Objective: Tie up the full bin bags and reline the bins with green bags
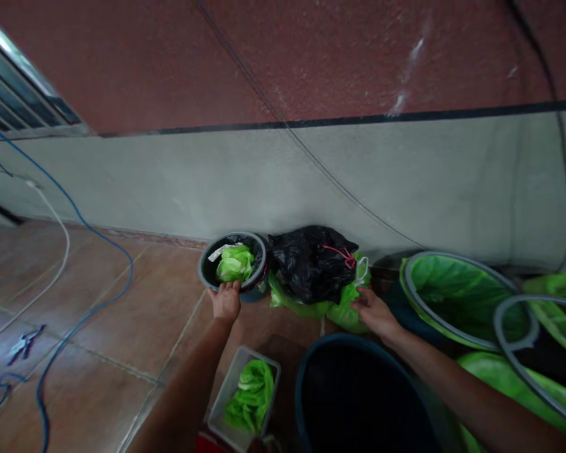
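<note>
A small round bin with a grey rim and black liner stands by the wall, crumpled green and white plastic inside it. My left hand grips its front rim, fingers over the edge. To the right of it, a filled black garbage bag with a red tie lies on top of green plastic bags. My right hand is beside the green bag and its white drawstring, fingers apart and holding nothing that I can see. Whether those fingertips touch the bag, I cannot tell.
Below my hands are a clear tub with green plastic and a large dark bin. Green-lined bins and a loose grey ring are at right. A blue cable and keys lie on the left floor.
</note>
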`<action>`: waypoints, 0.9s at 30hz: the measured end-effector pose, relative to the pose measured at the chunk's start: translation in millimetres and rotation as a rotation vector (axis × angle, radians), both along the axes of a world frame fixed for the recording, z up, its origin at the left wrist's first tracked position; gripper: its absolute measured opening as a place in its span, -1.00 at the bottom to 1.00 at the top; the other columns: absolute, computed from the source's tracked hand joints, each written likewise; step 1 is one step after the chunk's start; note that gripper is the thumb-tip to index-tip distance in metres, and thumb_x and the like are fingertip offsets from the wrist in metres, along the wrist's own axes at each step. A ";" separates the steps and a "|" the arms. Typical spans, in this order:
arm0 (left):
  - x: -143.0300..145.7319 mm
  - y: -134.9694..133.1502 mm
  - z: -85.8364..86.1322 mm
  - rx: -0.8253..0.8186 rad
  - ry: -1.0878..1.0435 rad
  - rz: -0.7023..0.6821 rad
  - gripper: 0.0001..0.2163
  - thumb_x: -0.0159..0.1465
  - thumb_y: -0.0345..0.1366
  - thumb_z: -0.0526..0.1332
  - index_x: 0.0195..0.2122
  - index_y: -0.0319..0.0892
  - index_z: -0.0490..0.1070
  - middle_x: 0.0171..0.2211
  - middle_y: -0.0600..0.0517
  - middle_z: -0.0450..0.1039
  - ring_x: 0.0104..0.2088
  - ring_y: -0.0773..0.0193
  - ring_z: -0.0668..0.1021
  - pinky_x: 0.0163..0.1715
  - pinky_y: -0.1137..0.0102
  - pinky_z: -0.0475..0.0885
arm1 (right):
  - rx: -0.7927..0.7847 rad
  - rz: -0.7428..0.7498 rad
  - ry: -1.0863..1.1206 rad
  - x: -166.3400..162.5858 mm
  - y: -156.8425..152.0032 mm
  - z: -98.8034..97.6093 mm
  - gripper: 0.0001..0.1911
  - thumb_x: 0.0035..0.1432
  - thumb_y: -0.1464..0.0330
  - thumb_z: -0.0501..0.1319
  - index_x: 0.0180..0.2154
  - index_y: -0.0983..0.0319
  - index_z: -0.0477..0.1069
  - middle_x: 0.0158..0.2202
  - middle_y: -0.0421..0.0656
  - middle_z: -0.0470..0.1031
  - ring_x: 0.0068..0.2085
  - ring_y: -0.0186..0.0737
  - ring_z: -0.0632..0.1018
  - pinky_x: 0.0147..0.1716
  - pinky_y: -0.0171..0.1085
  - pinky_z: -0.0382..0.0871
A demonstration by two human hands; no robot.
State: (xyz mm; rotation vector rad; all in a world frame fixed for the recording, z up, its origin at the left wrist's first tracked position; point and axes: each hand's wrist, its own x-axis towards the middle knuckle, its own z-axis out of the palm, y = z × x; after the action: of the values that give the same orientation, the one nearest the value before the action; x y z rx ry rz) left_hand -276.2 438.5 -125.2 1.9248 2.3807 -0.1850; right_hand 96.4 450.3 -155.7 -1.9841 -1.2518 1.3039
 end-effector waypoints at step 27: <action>22.8 -111.4 57.6 -0.045 0.025 -0.084 -0.55 0.32 -0.33 0.04 0.23 -0.18 0.29 0.27 -0.22 0.26 0.21 -0.06 0.36 0.13 0.07 0.27 | 0.124 0.376 -0.111 29.4 -109.1 82.2 -0.77 0.02 0.35 0.25 -0.22 0.22 0.54 -0.36 -0.15 0.58 -0.36 -0.25 0.54 -0.33 -0.30 0.42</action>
State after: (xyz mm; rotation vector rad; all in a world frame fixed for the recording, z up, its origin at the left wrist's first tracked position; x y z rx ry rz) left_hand -253.3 327.1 -67.5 2.0151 2.2919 -0.2662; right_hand 125.8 341.2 -73.5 -1.8139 -1.7802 1.2559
